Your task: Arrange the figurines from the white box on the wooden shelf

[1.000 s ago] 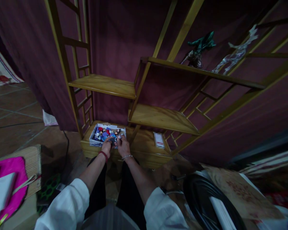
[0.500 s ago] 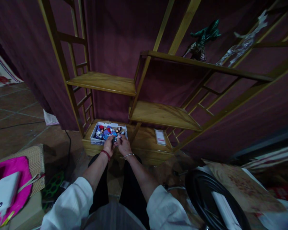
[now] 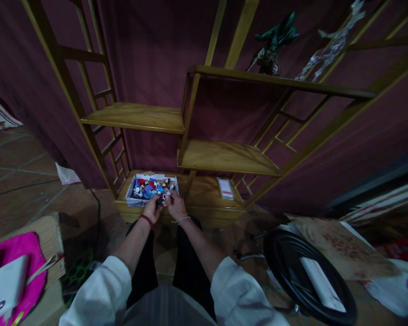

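Note:
A shallow white cardboard box [image 3: 131, 200] on the low wooden shelf holds several small colourful figurines [image 3: 149, 186] in blue, red and purple. At its near right edge, my left hand [image 3: 152, 209] and my right hand [image 3: 176, 206] meet around a small dark-and-white figurine [image 3: 161, 199]. Both hands are closed, fingers and thumbs pinching it from either side. The fingers hide much of its shape. A red bead bracelet circles my left wrist, a silver bangle my right.
The wooden shelf unit [image 3: 224, 156] rises before me. Green and clear statuettes [image 3: 275, 43] stand on its upper right shelf. A white card [image 3: 226, 189] lies on the bottom board. At right is a coiled black hose [image 3: 275, 271]; at left, a white power bank [image 3: 7, 287] on pink cloth.
The camera view has turned slightly, so the shelf unit appears a little further left. Both hands stay together at the box's near edge with the figurine, with only slight finger movement.

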`<action>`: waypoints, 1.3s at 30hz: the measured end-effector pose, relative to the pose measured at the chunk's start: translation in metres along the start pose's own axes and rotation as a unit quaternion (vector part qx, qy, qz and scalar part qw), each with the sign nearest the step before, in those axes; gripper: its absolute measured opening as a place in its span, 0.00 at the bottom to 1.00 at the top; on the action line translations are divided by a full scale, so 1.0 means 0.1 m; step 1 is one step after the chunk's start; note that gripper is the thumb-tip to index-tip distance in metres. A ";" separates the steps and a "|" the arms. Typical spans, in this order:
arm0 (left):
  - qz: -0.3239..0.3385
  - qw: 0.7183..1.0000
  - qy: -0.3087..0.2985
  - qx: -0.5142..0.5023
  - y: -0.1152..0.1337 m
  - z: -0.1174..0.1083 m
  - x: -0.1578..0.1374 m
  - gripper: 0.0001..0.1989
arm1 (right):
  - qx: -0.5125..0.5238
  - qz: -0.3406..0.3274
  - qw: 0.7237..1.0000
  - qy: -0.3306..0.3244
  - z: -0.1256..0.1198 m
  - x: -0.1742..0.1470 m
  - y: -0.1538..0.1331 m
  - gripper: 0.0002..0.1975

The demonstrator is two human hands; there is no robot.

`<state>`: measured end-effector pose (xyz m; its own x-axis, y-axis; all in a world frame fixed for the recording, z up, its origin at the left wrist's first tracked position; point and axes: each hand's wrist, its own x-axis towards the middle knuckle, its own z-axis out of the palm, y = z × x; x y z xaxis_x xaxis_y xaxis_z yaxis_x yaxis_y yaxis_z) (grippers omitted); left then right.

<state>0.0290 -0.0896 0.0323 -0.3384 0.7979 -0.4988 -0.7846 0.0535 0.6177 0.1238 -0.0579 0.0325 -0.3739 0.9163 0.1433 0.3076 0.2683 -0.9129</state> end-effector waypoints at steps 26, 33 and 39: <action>-0.035 0.991 -0.011 -0.131 -0.02 -0.08 -0.14 0.08 | -0.057 0.005 0.998 0.005 -0.04 -0.01 -0.03 0.12; -0.038 0.989 -0.059 -0.131 -0.06 -0.11 -0.17 0.09 | -0.079 -0.001 0.997 0.009 -0.10 -0.02 -0.06 0.12; -0.038 0.987 -0.077 -0.132 -0.05 -0.08 -0.22 0.08 | -0.087 -0.011 0.996 0.031 -0.10 -0.01 -0.04 0.13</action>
<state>0.0364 -0.1119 0.0355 -0.2054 0.8808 -0.4265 -0.9198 -0.0249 0.3916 0.1315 -0.0567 0.0396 -0.3302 0.9244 0.1911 0.4481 0.3317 -0.8302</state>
